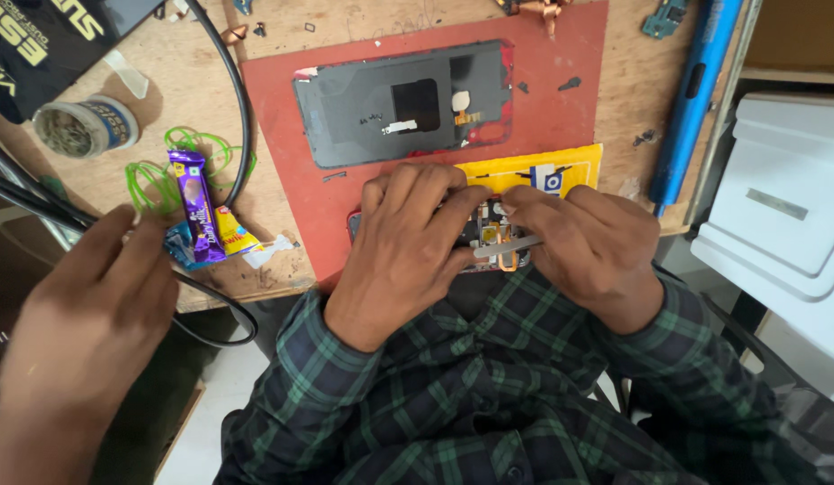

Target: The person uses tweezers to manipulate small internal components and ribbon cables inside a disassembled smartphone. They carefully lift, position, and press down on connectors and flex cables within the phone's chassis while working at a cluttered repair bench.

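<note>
Your view is evenly and softly lit, bright enough to read the red mat clearly. Shadows under your hands are faint. The white box at the right looks nearly washed out. The nearer hand at lower left is blurred, and the edges bend slightly.

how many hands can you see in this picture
3. The left hand and right hand work on the opened phone at the mat's near edge. Another person's hand reaches in at lower left, near the candy wrappers.
</note>
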